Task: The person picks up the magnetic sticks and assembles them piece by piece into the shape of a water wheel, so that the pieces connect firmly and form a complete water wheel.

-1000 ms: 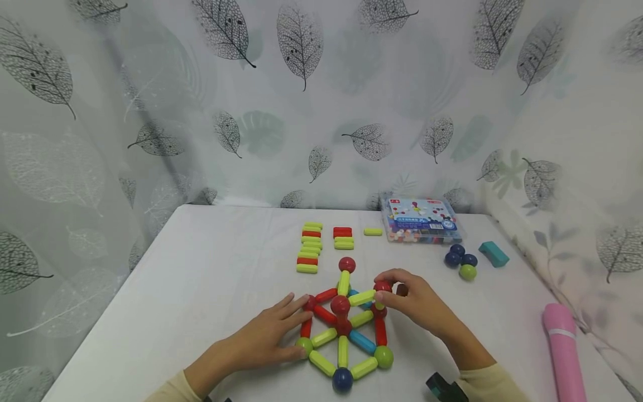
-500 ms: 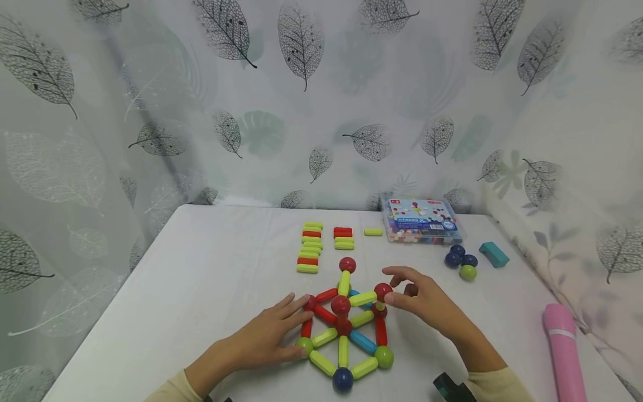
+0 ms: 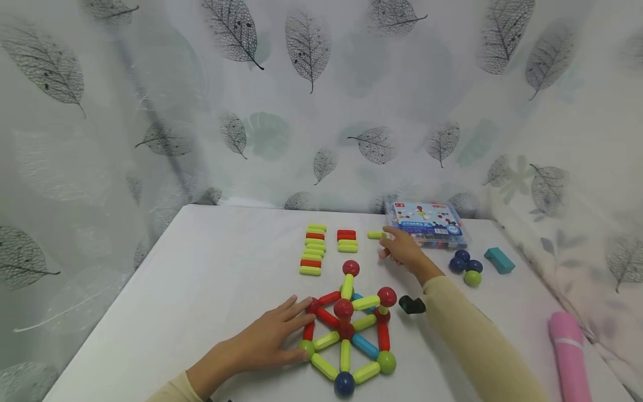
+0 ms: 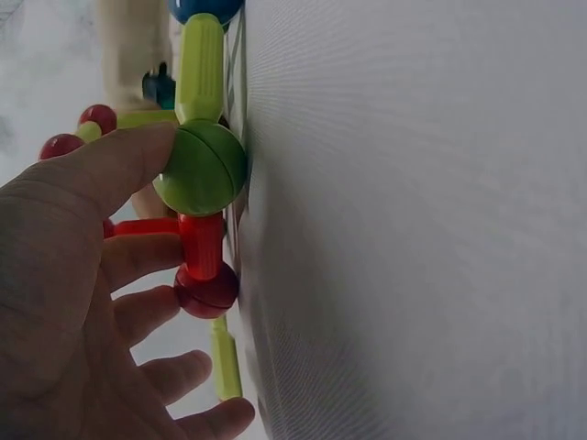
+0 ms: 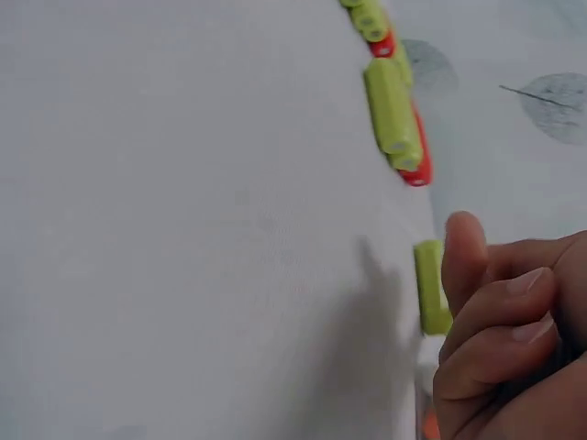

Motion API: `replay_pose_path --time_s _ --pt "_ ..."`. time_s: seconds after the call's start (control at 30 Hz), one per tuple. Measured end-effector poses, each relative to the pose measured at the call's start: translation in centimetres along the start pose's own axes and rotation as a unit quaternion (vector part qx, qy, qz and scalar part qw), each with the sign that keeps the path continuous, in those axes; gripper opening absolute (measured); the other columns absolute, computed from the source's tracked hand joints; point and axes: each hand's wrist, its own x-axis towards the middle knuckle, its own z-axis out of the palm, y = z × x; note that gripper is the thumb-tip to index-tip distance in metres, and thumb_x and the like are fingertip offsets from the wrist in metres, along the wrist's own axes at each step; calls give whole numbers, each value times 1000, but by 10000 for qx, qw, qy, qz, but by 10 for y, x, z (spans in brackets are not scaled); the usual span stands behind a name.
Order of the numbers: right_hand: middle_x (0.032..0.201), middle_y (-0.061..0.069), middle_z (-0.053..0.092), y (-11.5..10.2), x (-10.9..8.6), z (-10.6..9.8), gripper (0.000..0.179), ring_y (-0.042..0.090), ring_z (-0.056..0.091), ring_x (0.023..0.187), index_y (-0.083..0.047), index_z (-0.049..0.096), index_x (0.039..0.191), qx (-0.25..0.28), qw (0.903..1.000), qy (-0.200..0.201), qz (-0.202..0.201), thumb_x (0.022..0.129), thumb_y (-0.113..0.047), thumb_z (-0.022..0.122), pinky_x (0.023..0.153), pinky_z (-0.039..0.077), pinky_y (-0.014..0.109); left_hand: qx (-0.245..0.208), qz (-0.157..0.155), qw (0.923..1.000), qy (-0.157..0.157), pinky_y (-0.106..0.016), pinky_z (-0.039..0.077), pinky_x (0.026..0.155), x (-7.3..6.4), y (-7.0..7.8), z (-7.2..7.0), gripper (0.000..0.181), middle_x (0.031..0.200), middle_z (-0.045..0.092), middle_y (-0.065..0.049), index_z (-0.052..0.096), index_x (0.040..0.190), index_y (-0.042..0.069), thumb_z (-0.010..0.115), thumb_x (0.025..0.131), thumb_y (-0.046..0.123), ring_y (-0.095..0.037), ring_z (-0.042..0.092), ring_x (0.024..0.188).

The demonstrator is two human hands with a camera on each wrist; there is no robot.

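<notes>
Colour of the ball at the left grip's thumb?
Green. The ball shows best in the left wrist view.

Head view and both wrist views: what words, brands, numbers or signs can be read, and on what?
Nothing is legible enough to quote.
Box, blue band: white printing, too small to read.
Box, red corner mark: too small to read.
Box, barcode-like patch: too blurred.
Wrist views: no lettering seen.

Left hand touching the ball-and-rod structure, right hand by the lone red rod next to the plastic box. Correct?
One error: the lone rod is yellow-green, not red, as the head view shows. The rest stands: left hand touching the ball-and-rod structure, right hand by that rod, next to the plastic box.
</notes>
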Motion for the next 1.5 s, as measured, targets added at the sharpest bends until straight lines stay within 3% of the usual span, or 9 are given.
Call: replay_pose_path --time_s 0.17,0.23,0.4,0.53,0.73,0.9,1.03,1.17,1.5 --pt "78 8 66 -3 20 5 64 15 48 54 -14 18 164 -546 9976 -47 428 107 -21 46 51 37 26 98 113 9999 -11 -59 43 110 3 2 4 76 168 26 8 45 154 31 65 89 64 -31 21 156" --pt "78 9 68 -3 23 4 61 16 50 54 -9 26 161 -702 9963 43 497 105 -16 49 51 39 25 147 168 9998 6 -58 44 110 3 3 4 75 168 26 9 45 155 31 64 90 65 -31 21 156" --pt "74 7 69 -2 21 4 43 15 53 57 -1 50 140 -1053 9931 453 230 100 -14 57 53 42 26 136 184 9997 9 -58 43 111 3 5 1 76 168 26 8 44 155 30 64 90 64 -32 21 156" --pt "72 5 71 5 18 7 37 14 52 55 -2 54 131 -646 9967 485 89 99 -19 61 51 40 27 108 148 9998 12 -58 43 110 2 7 0 76 168 27 7 45 155 29 65 90 63 -32 22 155" --pt "79 3 67 12 10 10 38 13 50 60 -8 56 129 169 9986 420 260 98 -28 66 53 41 24 70 117 9999 23 -58 43 110 2 6 1 75 168 27 7 45 155 29 65 90 62 -33 22 155" --pt "89 6 56 7 -12 8 41 18 47 65 -13 58 130 341 9982 410 286 98 -37 66 56 40 26 89 108 9999 34 -58 44 109 2 7 1 75 168 28 7 46 154 29 66 90 62 -33 24 155" --pt "104 11 53 -4 -37 8 44 22 48 79 -13 57 131 706 9969 200 287 96 -38 69 61 41 26 138 92 9999 32 -59 43 110 2 6 0 75 168 27 7 46 155 29 66 90 62 -33 23 155" --pt "112 14 55 -16 -66 10 42 26 49 87 -9 60 126 887 9961 -38 -26 95 -35 72 64 44 26 133 64 9999 32 -59 42 111 2 4 0 75 168 26 8 45 155 30 65 90 63 -32 23 155" --pt "86 8 58 -29 -114 17 27 20 46 68 -4 66 107 409 9930 -775 -786 93 -27 70 60 41 27 82 45 10000 16 -59 43 110 2 2 2 75 168 27 7 45 155 30 66 90 62 -33 23 155"
